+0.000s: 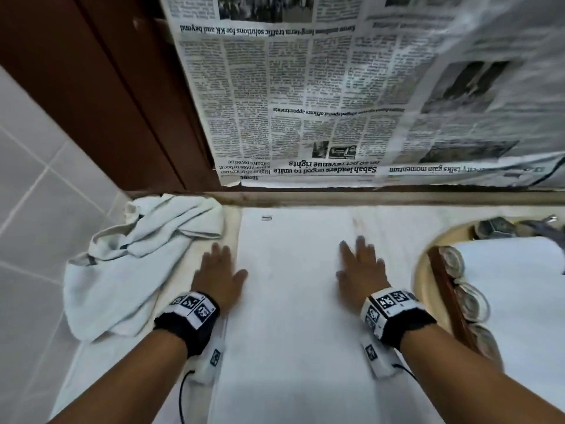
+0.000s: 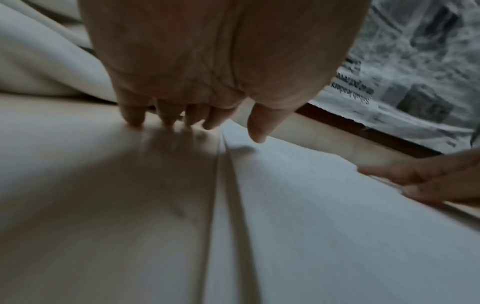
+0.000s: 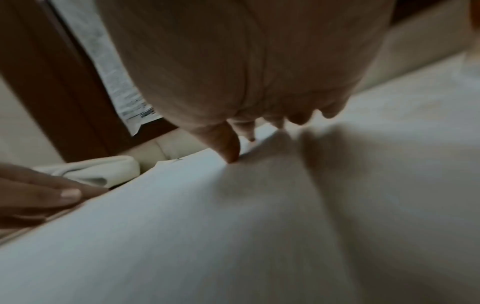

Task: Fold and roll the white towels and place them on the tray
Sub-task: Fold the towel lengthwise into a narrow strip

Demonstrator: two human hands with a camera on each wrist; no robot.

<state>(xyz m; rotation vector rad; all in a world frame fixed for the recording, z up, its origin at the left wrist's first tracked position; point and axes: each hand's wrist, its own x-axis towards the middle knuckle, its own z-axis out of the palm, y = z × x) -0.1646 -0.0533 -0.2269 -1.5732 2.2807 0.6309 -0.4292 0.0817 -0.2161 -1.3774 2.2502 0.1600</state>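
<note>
A white towel (image 1: 293,286) lies flat as a long strip down the middle of the counter, also seen as the towel (image 2: 324,205) and the towel (image 3: 182,226). My left hand (image 1: 226,264) lies flat with straight fingers at its left edge. In the left wrist view the left hand (image 2: 197,123) has its fingertips just left of that edge and its thumb over the cloth. My right hand (image 1: 354,261) presses flat on the towel's right part, thumb tip down in the right hand (image 3: 259,133). A brown wooden tray (image 1: 443,301) at the right holds rolled white towels (image 1: 470,301).
A crumpled white towel (image 1: 137,255) is heaped at the left against the tiled wall. The tray sits over a round beige basin rim (image 1: 422,270). Newspaper (image 1: 305,102) covers the panel behind the counter, beside a brown wooden frame (image 1: 107,87).
</note>
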